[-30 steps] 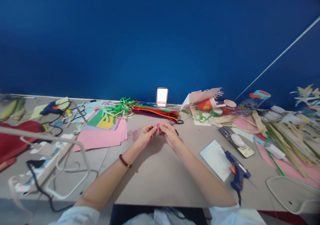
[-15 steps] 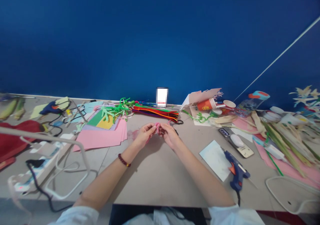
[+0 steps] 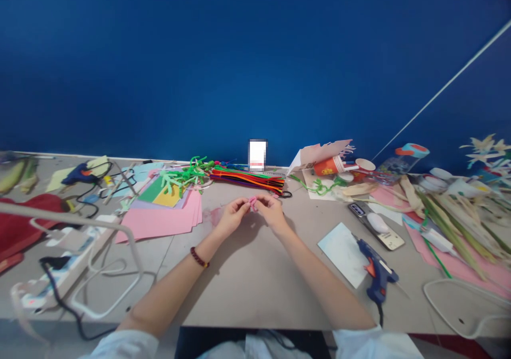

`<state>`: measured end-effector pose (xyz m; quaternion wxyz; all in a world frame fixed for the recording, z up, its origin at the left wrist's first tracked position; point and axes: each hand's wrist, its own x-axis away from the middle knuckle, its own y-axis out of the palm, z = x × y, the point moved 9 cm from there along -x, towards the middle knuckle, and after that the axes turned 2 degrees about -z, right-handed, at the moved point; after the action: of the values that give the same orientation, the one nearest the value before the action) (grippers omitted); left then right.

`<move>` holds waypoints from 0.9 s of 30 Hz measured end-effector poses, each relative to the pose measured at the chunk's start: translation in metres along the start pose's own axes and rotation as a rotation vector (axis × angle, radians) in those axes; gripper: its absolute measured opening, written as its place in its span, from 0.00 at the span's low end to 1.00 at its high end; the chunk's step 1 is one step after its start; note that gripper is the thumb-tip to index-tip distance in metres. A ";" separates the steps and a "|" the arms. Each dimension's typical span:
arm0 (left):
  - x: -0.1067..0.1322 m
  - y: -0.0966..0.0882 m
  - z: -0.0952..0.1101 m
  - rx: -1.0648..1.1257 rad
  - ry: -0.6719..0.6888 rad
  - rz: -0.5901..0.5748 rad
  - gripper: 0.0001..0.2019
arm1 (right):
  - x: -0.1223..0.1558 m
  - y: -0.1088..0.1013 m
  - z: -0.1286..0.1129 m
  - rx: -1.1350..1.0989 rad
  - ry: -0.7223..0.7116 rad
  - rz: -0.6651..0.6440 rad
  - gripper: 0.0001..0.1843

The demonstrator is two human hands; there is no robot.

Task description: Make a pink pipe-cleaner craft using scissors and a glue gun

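Observation:
My left hand [image 3: 230, 216] and my right hand [image 3: 271, 211] meet over the middle of the grey table [image 3: 247, 274]. Both pinch a small pink piece [image 3: 253, 203], which looks like a bent pipe cleaner, between their fingertips. A beaded bracelet [image 3: 198, 258] sits on my left wrist. Just beyond the hands lies a bundle of coloured pipe cleaners [image 3: 247, 178], with black scissors handles [image 3: 284, 194] partly showing beside it.
Pink and coloured paper sheets [image 3: 163, 212] lie to the left. A blue glue gun [image 3: 375, 276] and a white card [image 3: 345, 252] lie to the right, near a phone [image 3: 377, 226]. Another glue gun [image 3: 82, 172], cables and a power strip [image 3: 59, 274] crowd the left. Dried leaves cover the far right.
Both hands stay together on the pink piece, with the fingers shifting slightly on it. Nothing else on the table has moved.

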<state>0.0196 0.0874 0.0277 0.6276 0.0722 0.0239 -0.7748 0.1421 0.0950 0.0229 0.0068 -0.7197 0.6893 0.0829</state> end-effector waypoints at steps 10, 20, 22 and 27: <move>0.010 -0.003 0.028 -0.259 0.257 0.071 0.07 | 0.006 0.002 -0.023 0.080 -0.189 0.032 0.07; 0.019 0.000 0.044 -0.426 0.416 0.095 0.07 | 0.007 0.007 -0.020 -0.013 -0.206 -0.018 0.06; 0.018 0.001 0.044 -0.450 0.432 0.073 0.07 | 0.008 0.010 -0.026 0.000 -0.233 -0.060 0.06; 0.017 0.001 0.042 -0.460 0.430 0.056 0.08 | 0.006 0.012 -0.029 -0.027 -0.245 -0.117 0.06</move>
<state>0.0136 0.0651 0.0665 0.6289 0.0913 0.3288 -0.6986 0.1337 0.0845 0.0519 0.0858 -0.7432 0.6390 0.1789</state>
